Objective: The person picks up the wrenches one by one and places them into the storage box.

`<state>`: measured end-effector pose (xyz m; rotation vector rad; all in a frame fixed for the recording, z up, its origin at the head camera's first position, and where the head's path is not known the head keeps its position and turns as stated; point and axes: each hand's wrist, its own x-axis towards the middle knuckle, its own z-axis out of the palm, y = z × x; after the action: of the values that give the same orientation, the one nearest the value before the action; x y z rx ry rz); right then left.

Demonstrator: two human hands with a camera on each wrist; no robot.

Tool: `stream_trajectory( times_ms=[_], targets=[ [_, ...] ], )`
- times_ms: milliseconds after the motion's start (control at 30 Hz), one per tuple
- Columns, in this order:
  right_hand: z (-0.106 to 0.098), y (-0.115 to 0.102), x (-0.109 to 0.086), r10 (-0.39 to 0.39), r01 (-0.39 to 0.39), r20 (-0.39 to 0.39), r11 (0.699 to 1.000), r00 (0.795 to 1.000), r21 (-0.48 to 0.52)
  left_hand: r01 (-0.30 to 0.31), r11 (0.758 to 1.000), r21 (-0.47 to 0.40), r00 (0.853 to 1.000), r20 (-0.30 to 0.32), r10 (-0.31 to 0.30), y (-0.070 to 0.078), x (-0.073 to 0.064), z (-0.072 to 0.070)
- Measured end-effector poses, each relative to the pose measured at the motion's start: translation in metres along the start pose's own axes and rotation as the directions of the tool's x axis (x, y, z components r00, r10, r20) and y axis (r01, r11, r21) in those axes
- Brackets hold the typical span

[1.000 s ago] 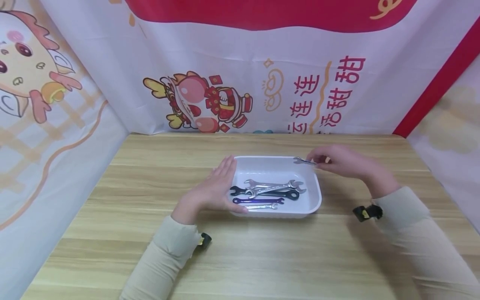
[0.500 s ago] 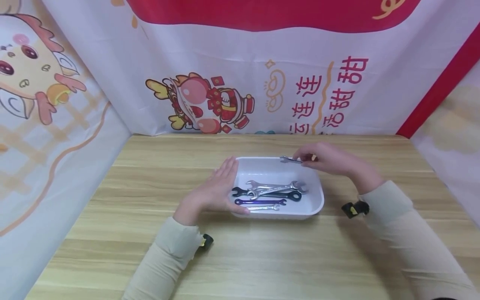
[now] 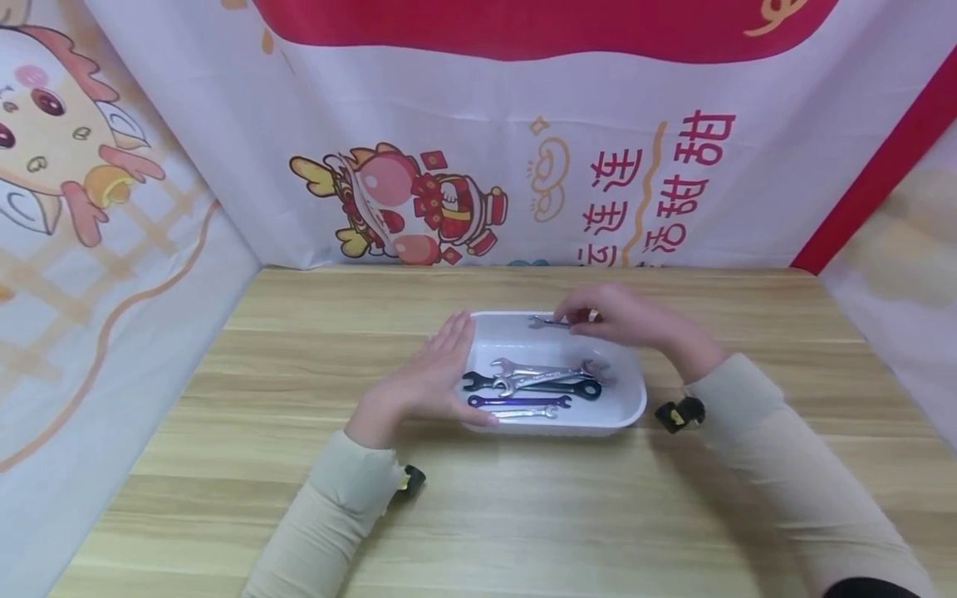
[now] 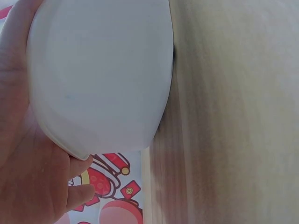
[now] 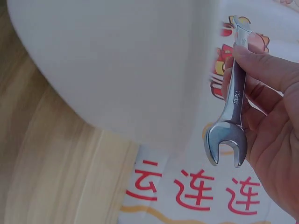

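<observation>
A silver open-end wrench (image 5: 237,88) is pinched between the thumb and fingers of my right hand (image 3: 613,317), over the far side of a white plastic tray (image 3: 631,407). In the right wrist view its larger open end points down, past the palm. My left hand (image 3: 419,384) spans the tray's left end, fingers straight along the rim and thumb stretched at the near corner. Inside the tray lie several wrenches: crossed silver ones (image 3: 534,375), a black one (image 3: 586,389), a purple-blue one (image 3: 519,402) and a small silver one (image 3: 527,412) nearest the front.
The tray stands on a wood-grain table (image 3: 523,515). Behind the table hangs a printed white and red cloth (image 3: 463,100), with another patterned cloth (image 3: 112,274) along the left. Black wrist-camera pieces (image 3: 680,413) stick out by the sleeves.
My right hand has moved left along the tray's far rim, carrying the wrench from the far right corner toward the middle. My left hand stays at the tray's left end.
</observation>
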<state>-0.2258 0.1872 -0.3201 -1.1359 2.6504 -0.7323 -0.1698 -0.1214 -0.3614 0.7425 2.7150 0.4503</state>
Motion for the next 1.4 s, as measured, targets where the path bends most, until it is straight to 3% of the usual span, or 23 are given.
stream_trajectory(
  times_ms=[400, 733, 1200, 1400],
  targets=[
    [0.027, -0.001, 0.019, 0.009, -0.009, 0.070, 1.000, 0.997, 0.002, 0.021, 1.000, -0.021, 1.000, 0.007, -0.021, 0.001, -0.002, -0.001],
    [0.044, 0.004, 0.022, 0.023, -0.028, 0.075, 0.998, 0.997, 0.064, 0.021, 1.000, -0.010, 1.000, 0.006, -0.021, 0.003, -0.001, -0.003],
    [0.054, 0.009, 0.023, 0.072, -0.070, 0.086, 0.997, 0.994, -0.018, 0.015, 1.000, -0.006, 1.000, 0.002, -0.015, 0.002, 0.000, -0.001],
    [0.057, 0.009, 0.023, 0.048, -0.044, 0.079, 0.998, 0.996, -0.054, 0.012, 1.000, -0.009, 1.000, 0.007, -0.012, 0.003, -0.001, -0.002]
  ],
)
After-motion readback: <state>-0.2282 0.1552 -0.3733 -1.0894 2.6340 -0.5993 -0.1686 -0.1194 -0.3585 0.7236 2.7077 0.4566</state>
